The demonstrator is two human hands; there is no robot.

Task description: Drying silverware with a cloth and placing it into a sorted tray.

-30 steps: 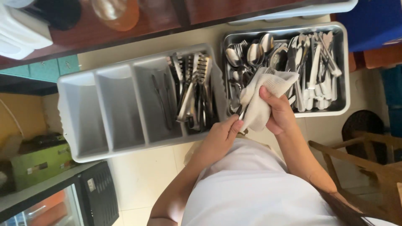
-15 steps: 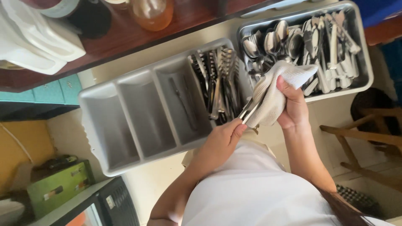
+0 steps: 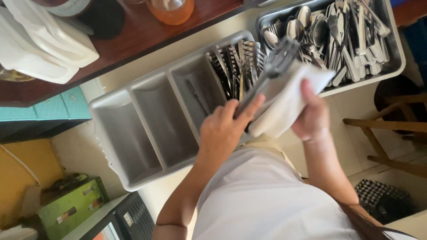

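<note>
wooden shelf point(image 3: 133, 44) above. left hand point(image 3: 224, 129) pinches fork point(image 3: 267, 75); right hand point(image 3: 311, 115) clamps white cloth point(image 3: 284, 98) around it. wiping step; next likely grey divided tray point(image 3: 133, 129).

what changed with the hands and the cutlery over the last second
The left hand has shifted its grip up the cutlery bundle, whose ends now stick farther out of the white cloth. The right hand keeps holding the cloth. The grey divided tray and metal pan look unchanged.

Forks point(image 3: 271, 73): steel bunch, blurred, tilted toward 1 o'clock, handles gripped; white cloth point(image 3: 284, 100) wrapped at 4 o'clock
</note>
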